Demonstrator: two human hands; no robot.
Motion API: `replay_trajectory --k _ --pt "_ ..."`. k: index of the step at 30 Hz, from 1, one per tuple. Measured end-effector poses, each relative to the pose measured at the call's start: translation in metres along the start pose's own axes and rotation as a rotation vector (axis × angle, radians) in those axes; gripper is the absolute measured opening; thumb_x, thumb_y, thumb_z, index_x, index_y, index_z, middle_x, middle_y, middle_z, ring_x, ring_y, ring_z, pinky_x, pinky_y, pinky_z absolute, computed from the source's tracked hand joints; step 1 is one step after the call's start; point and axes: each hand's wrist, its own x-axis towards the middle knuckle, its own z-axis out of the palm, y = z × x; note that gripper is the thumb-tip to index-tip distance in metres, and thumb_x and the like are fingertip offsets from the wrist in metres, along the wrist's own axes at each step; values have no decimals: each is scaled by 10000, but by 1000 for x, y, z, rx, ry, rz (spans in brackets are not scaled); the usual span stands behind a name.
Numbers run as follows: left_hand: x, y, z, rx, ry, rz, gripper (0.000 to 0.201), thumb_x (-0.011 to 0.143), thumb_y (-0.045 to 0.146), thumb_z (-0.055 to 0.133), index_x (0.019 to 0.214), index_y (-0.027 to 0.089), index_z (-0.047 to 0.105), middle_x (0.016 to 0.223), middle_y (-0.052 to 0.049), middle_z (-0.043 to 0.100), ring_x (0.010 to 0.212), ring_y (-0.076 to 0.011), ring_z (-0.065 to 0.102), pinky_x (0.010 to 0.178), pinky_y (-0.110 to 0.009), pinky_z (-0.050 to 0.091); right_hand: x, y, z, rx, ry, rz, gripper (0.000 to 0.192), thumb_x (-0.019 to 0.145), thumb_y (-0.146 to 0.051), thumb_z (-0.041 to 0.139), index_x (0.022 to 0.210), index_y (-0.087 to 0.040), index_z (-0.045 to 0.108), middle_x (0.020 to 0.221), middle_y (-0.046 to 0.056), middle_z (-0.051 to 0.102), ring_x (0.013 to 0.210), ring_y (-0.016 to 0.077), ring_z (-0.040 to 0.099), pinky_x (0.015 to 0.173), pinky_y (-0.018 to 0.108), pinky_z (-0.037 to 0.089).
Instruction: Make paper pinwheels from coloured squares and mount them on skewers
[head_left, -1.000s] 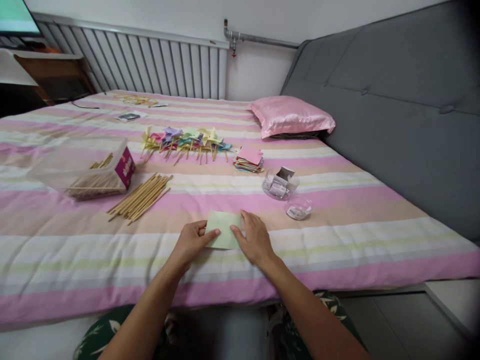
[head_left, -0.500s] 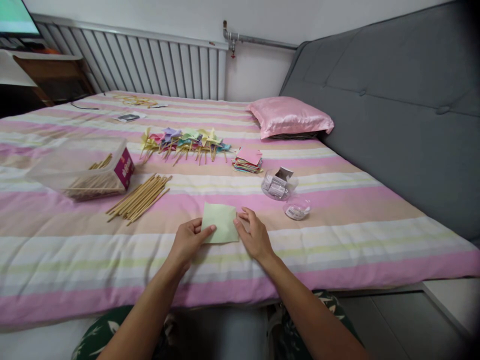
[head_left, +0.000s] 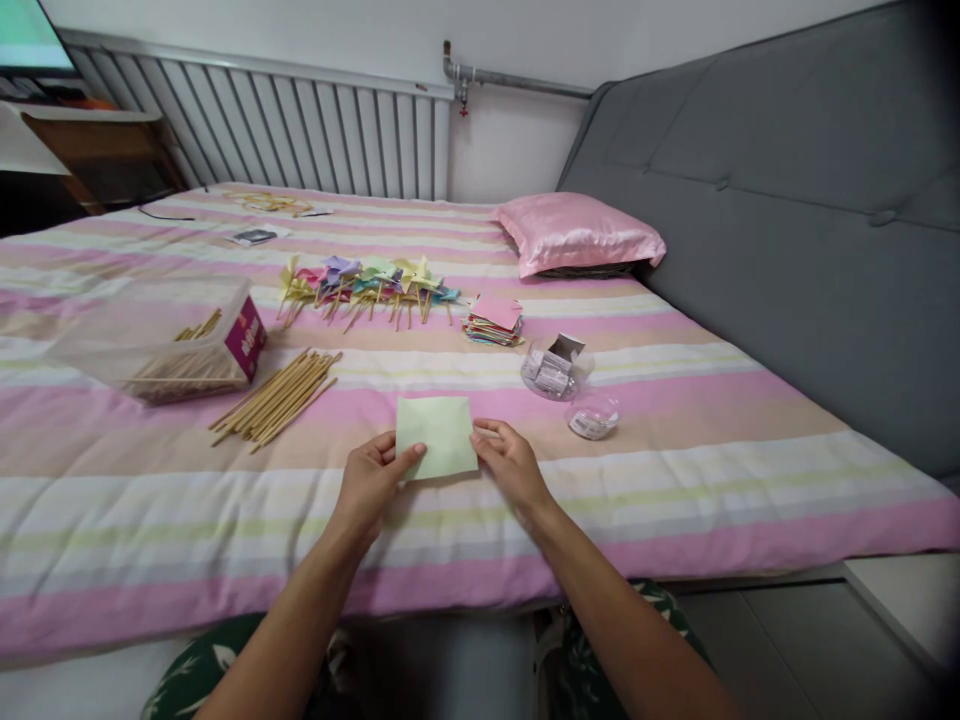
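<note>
both hands pinching a pale green paper square [head_left: 436, 435] over the striped bed [head_left: 675, 500], left hand [head_left: 369, 482] on its lower left corner, right hand [head_left: 512, 466] on the right edge, wooden sticks [head_left: 276, 395] nearby

Ahead of our hands, the striped bed [head_left: 675, 470] lies bare to either side. Further on, the loose sticks [head_left: 276, 396] block the left and two clear cups [head_left: 556, 366] the right, with open bedding between.

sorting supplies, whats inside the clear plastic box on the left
Wooden sticks lie inside the clear plastic box; its cloudy wall hides how many.
</note>
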Motion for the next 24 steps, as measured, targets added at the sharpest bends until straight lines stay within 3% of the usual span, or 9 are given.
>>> replay_trajectory --k 6,11,17,24 --pt "1 -2 -1 -9 -17 15 415 590 328 788 933 123 674 777 -73 730 695 -179 668 638 -244 510 -2 -5 0 204 -132 3 387 731 -346 661 1055 -163 555 720 24 682 673 162 633 654 273 476" --pt "-2 2 2 -43 -32 13 400 581 337 790 904 123 690 765 -64 721 662 -167 648 629 -241 492 -2 -3 0 231 -175 -6 330 733 -303 659 1020 -164 574 742 25 686 673 151 627 653 259 465" --pt "-2 7 -2 -35 3 10 294 626 392 748 760 139 678 611 -9 657 488 -106 554 487 -202 414 -3 -3 -1 209 -213 -2 356 736 -314 656 1047 -164 571 762 33 690 703 162 637 681 279 474" --pt "-2 7 -2 -80 -20 -50 327 623 388 751 797 124 672 666 -47 684 606 -158 617 603 -250 475 -5 -9 1 196 -263 6 329 755 -342 636 1028 -164 586 728 28 681 671 154 628 641 265 468"
